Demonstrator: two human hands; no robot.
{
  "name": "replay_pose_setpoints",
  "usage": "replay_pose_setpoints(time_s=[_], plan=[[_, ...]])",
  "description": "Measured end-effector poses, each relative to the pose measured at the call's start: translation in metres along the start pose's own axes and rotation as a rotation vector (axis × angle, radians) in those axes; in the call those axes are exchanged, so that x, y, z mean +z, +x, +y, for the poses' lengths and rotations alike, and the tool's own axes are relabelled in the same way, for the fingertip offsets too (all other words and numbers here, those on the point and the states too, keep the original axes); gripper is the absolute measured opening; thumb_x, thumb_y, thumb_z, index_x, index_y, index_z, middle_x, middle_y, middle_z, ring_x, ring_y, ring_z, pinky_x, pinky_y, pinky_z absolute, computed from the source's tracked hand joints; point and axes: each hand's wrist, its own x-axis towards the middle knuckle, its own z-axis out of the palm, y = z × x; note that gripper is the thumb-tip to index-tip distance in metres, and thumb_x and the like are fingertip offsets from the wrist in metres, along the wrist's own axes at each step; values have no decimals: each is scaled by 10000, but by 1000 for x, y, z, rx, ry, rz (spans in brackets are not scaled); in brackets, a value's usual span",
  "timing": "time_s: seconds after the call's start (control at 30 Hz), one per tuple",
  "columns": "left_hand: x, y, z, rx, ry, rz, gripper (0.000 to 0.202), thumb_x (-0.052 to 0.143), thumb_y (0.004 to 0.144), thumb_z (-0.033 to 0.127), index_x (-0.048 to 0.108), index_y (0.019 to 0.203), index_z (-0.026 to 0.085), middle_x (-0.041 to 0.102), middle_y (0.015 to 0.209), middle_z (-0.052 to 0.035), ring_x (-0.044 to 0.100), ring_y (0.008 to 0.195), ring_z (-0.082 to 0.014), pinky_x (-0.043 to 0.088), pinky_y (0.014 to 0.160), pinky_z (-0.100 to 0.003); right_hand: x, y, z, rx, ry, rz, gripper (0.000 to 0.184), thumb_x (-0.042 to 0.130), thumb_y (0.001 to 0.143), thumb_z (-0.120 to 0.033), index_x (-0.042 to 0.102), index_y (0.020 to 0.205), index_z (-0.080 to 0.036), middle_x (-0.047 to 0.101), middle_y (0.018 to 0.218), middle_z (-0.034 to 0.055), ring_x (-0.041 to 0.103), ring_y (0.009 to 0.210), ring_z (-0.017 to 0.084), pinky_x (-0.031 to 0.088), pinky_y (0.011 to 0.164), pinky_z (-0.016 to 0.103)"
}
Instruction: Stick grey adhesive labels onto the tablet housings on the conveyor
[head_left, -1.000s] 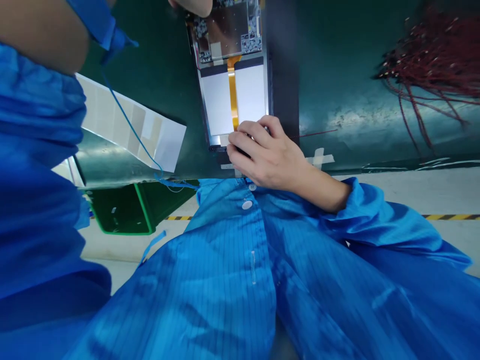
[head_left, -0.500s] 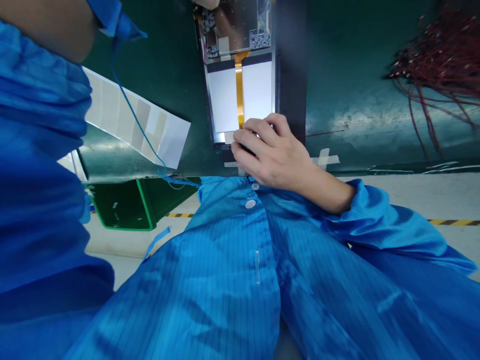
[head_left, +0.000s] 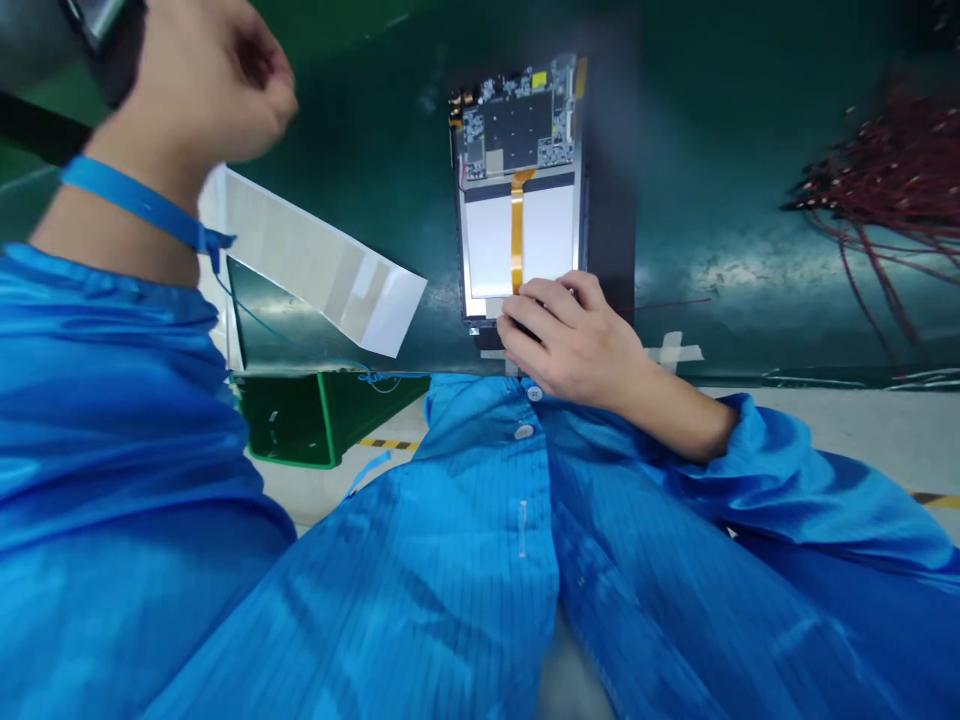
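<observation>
Hands stood well apart: the right hand (head_left: pixel 574 340) curled its fingers over the lower end of an opened tablet (head_left: pixel 517 190), which lay near the front edge of the green counter (head_left: pixel 712 150); the left hand (head_left: pixel 199 90), loosely fisted, held nothing, near a white film strip (head_left: pixel 322 280).

Loose red wires (head_left: pixel 885 190) on green mat (head_left: pixel 712 130)

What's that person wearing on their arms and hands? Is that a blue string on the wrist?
The left hand and right hand are bare, with no gloves. The left sleeve and right sleeve are shiny blue. A blue strap circles the left wrist, and a thin blue cord runs from it.
</observation>
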Motion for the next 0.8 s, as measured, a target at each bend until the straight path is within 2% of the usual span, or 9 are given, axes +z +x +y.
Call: replay_pose_setpoints(time_s=[0.03,0.1,0.23,0.37,0.43,0.5,0.6,0.67,0.8], plan=[[4,-6,0,45,6,75,616,98,1153,458,547,1395,112,570,1261,24,508,1059,-78,499,1059,-238,0,0,0,-4,-8,-1,245,451,1090,-160,667,1206,-171,695,1318,126,560,1271,293,464,968,518],[15,-15,2,102,37,188,585,125,1145,460,572,1362,151,554,1235,15,492,1102,-91,518,1019,-311,-1,0,-1,-5,2,-11,239,466,1091,-172,671,1214,-169,698,1319,129,558,1278,297,457,973,516],[34,-11,12,113,-40,153,498,289,1149,446,522,1450,125,506,1459,-22,496,1271,-158,493,1077,-456,-3,-1,0,8,13,-37,240,488,1098,-217,669,1250,-180,695,1344,123,567,1297,301,462,999,518],[45,1,10,125,-114,102,475,351,1147,370,627,1329,29,595,1444,-98,572,1307,-257,487,1135,-561,-6,0,-1,-6,-51,-17,209,514,1093,-226,681,1214,-187,714,1326,111,592,1271,286,477,990,489],[51,1,4,140,-191,127,435,420,1115,313,652,1299,-6,637,1431,-93,597,1337,-280,471,1167,-585,-8,2,-4,-15,-59,-4,215,526,1082,-194,676,1236,-209,719,1338,99,593,1276,278,475,991,484],[58,-1,-5,159,-294,165,413,497,1057,246,640,1297,-58,660,1430,-77,609,1361,-268,463,1196,-547,-9,5,-8,-47,-82,2,255,533,1070,-162,664,1275,-240,715,1363,83,591,1284,266,469,1002,480],[70,-4,-16,79,-461,241,401,573,983,186,645,1247,-108,712,1326,-43,662,1291,-219,499,1165,-461,-7,14,-7,-92,-214,12,264,518,1068,-149,675,1258,-242,717,1360,73,597,1272,263,471,1007,477],[76,-3,-20,-36,-592,291,355,635,930,155,693,1190,-79,750,1158,3,713,1171,-199,535,1119,-467,-4,25,5,-64,-318,19,265,486,1069,-137,685,1217,-229,714,1360,86,606,1261,277,484,983,489],[80,-1,-24,-214,-778,403,315,797,793,109,787,1097,24,752,937,46,731,926,-175,577,1069,-539,5,66,60,146,-343,-63,326,451,1028,-84,662,1238,-216,653,1446,157,593,1300,355,494,970,572]])
